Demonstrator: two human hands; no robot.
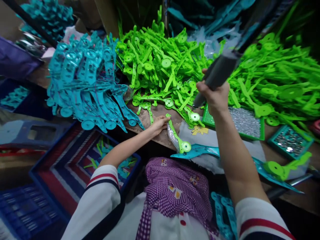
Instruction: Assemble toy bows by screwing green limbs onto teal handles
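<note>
My left hand [160, 124] pinches the upper end of a bright green plastic part [176, 134] with a round disc at its lower end. A clear, shiny piece [172, 136] runs along that part's side. The disc end rests against a long teal plastic part [195, 151] at the bench's near edge. My right hand [217, 95] is wrapped round a dark grey powered screwdriver [217, 71], raised over the bench with its tip pointing down and left. Another green part [277, 168] lies on the teal part's right end, beyond my right forearm.
Tangled green parts [160, 60] are heaped at the back, teal parts [85, 73] at left. A green tray [261, 130] holds small silvery pieces; a teal tray [271, 141] holds shiny metal bits. A yellow piece [200, 130] lies on grey cloth. A blue crate [35, 176] stands lower left.
</note>
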